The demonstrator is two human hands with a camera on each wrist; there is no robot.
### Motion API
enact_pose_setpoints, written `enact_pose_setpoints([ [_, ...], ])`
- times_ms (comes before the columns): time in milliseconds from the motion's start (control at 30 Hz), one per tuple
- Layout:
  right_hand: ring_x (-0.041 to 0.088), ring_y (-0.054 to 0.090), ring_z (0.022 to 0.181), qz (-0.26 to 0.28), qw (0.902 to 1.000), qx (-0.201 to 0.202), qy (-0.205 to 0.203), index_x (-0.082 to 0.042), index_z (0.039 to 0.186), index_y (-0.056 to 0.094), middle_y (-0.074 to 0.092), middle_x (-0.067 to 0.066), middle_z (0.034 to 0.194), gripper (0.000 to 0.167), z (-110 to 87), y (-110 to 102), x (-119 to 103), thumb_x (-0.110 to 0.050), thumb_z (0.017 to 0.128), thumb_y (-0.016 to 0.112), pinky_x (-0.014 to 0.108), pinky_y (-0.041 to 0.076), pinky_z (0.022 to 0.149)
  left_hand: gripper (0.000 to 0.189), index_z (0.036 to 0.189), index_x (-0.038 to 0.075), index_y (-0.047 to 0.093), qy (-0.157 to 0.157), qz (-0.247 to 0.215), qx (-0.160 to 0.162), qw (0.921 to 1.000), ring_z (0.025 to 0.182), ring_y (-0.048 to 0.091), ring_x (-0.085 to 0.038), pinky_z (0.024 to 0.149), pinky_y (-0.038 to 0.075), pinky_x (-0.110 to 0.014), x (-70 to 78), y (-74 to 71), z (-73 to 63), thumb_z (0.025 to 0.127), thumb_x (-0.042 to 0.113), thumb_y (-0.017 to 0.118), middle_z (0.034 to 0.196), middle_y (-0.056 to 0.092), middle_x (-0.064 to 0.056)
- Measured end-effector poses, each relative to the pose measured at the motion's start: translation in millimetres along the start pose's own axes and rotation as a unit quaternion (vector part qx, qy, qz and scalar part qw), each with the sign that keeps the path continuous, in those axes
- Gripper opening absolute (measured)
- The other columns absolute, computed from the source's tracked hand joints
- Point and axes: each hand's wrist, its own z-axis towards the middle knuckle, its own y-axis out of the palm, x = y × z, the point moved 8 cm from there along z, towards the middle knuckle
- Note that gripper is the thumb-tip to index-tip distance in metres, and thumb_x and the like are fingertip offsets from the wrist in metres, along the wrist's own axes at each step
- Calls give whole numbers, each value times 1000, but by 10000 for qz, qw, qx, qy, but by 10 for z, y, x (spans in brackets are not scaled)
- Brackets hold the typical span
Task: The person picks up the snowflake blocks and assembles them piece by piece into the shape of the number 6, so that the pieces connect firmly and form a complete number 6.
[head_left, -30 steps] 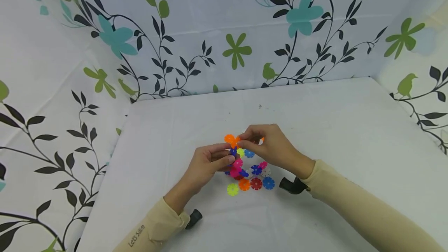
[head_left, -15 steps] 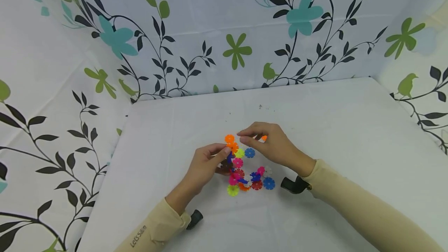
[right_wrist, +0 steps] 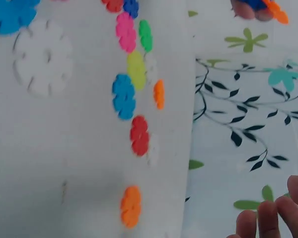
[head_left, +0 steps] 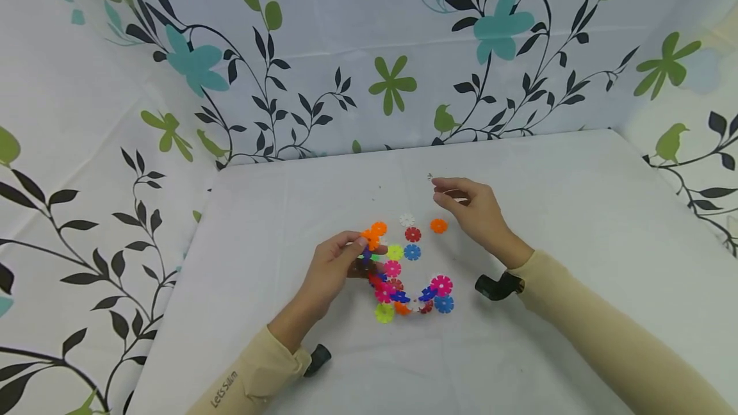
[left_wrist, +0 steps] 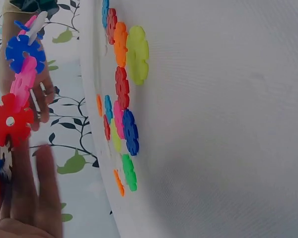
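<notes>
In the head view my left hand [head_left: 331,264] pinches a chain of interlocking flower-shaped plastic discs near its orange end [head_left: 371,239]. Below the fingers the chain curves down and right through a pink disc [head_left: 384,293] to another pink disc [head_left: 441,285] at its far end. The left wrist view shows a red disc [left_wrist: 10,120] of this chain beyond the fingers, then pink, blue and white ones. My right hand [head_left: 481,213] is raised over the table, right of the loose discs, fingers loosely bent. Nothing shows between its fingertips [right_wrist: 268,218] in the right wrist view.
Loose discs lie on the white table [head_left: 553,210]: an orange one [head_left: 439,226], a red one [head_left: 412,234], a white one [head_left: 407,219], a light blue one [head_left: 412,252] and several more. A floral cloth [head_left: 323,43] stands behind the table.
My right hand has let go of the orange end of the chain and moved away up and right. The left hand has shifted slightly left, and the chain's far pink end has turned into view.
</notes>
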Motion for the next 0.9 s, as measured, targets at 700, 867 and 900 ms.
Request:
enact_pose_setpoints([
  [700, 30, 58, 104, -2329, 9563, -1313, 1187, -8, 123, 73, 64, 12, 113, 39, -12, 198, 651, -27, 90, 77, 43, 53, 85, 28, 117, 7, 64, -101, -172, -129, 9997, 96, 70, -43, 82, 57, -36, -19, -11, -35, 106, 30, 53, 110, 75, -5],
  [867, 30, 58, 103, -2406, 9551, -1297, 1144, -9, 122, 74, 63, 13, 113, 39, -20, 192, 633, -26, 88, 80, 43, 54, 84, 29, 120, 6, 62, -64, -162, -158, 9997, 93, 72, -36, 83, 57, -36, -31, -7, -23, 107, 30, 53, 112, 75, -6],
  [900, 30, 58, 102, -2413, 9551, -1293, 1137, -9, 122, 74, 63, 13, 113, 39, -16, 193, 632, -26, 88, 80, 42, 54, 84, 30, 120, 6, 61, -53, -158, -163, 9997, 92, 72, -34, 83, 57, -35, -36, -8, -19, 107, 30, 52, 112, 75, -7],
])
